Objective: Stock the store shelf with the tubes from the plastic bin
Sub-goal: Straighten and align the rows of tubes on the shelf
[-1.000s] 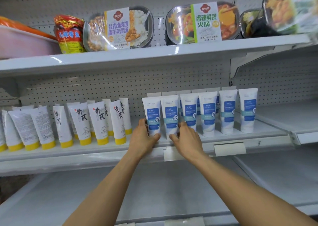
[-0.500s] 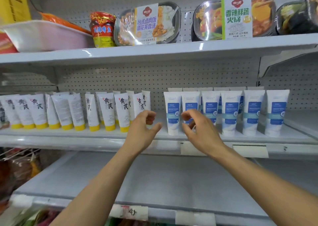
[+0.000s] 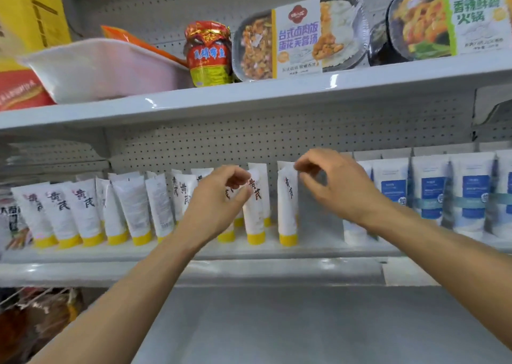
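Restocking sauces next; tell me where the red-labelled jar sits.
The red-labelled jar stands on the upper shelf, left of centre, between the white plastic bin and a ready-meal tray.

Pretty clearly a shop we're looking at. White metal shelves (image 3: 249,97) with a pegboard back (image 3: 249,139) run across the whole view, and the goods stand faced in rows: white tubes with yellow caps (image 3: 133,208) side by side, blue-label tubes (image 3: 432,189) just right of them. The top shelf has packaged ready meals (image 3: 299,36) and a sealed red jar (image 3: 209,56). There's a label strip (image 3: 277,272) along the shelf edge too.
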`<action>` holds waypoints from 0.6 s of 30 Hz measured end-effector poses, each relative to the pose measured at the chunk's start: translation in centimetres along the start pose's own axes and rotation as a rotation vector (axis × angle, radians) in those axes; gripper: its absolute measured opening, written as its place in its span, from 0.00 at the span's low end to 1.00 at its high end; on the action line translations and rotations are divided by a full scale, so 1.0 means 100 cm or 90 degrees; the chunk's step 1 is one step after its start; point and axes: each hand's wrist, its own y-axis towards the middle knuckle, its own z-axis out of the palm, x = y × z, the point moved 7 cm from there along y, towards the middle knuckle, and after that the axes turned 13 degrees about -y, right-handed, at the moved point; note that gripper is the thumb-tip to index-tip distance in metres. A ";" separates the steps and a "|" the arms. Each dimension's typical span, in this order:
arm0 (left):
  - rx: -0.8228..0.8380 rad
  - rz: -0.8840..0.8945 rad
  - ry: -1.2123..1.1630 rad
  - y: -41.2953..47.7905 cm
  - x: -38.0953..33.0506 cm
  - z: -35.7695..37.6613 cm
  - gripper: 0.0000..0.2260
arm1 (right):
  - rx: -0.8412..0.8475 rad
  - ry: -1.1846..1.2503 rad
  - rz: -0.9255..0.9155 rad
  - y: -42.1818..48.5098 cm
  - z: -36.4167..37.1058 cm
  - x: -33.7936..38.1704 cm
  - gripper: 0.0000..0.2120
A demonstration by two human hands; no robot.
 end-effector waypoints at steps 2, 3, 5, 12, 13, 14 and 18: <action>0.037 0.025 0.021 0.019 0.005 -0.011 0.07 | 0.004 -0.064 -0.005 0.021 -0.002 0.006 0.06; 0.057 0.032 0.032 0.030 0.007 -0.015 0.07 | 0.023 -0.097 -0.002 0.032 0.000 0.006 0.07; 0.094 0.037 0.049 0.053 0.010 -0.020 0.09 | 0.093 -0.138 0.017 0.051 0.007 0.003 0.10; 0.246 0.045 0.049 0.117 0.028 0.000 0.12 | 0.257 -0.145 0.062 0.095 0.032 -0.021 0.12; 0.265 0.053 0.071 0.124 0.031 0.005 0.12 | 0.272 -0.151 0.064 0.100 0.036 -0.026 0.11; 0.284 0.062 0.092 0.129 0.033 0.009 0.13 | 0.287 -0.161 0.065 0.105 0.039 -0.031 0.11; 0.367 0.091 0.126 0.146 0.041 0.023 0.15 | 0.364 -0.201 0.049 0.118 0.054 -0.040 0.11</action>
